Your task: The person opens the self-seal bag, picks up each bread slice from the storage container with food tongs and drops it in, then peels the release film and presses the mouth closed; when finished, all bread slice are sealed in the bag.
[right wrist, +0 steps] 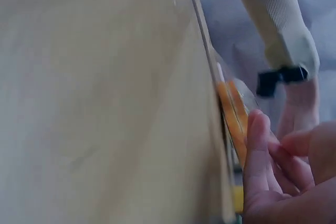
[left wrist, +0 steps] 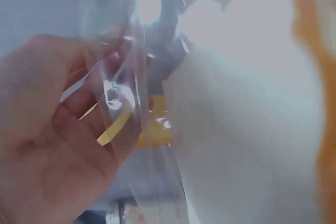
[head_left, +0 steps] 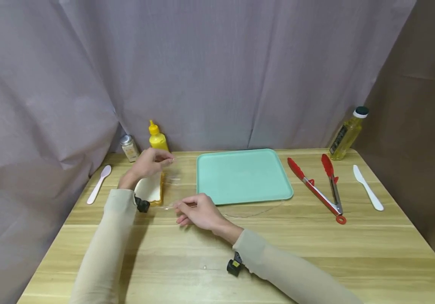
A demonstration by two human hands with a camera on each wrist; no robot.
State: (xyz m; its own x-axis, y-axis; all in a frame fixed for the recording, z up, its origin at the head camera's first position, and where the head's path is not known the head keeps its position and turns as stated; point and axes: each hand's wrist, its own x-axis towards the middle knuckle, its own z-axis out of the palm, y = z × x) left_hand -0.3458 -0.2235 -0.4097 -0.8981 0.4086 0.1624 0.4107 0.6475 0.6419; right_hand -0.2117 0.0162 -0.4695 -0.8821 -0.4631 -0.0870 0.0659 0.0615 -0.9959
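Note:
Slices of white bread (head_left: 150, 191) with an orange-brown crust sit in a clear plastic bag (head_left: 171, 182) on the left of the table. At the bag's far edge my left hand (head_left: 149, 163) pinches the film between thumb and fingers; the left wrist view shows the shiny plastic (left wrist: 142, 77) running across those fingers, beside the bread (left wrist: 247, 108). My right hand (head_left: 200, 212) pinches the near edge of the bag, to the right of the bread. Stacked crusts (right wrist: 233, 114) appear just past its fingertips in the right wrist view. The left forearm partly hides the bread.
A mint-green tray (head_left: 244, 177) lies right of the bag. Behind the left hand stand a yellow squeeze bottle (head_left: 158, 139) and a seasoning jar (head_left: 129, 147). A pink spoon (head_left: 98, 185) lies far left. Red tongs (head_left: 321, 196), a white knife (head_left: 369, 190) and an oil bottle (head_left: 346, 137) are rightward.

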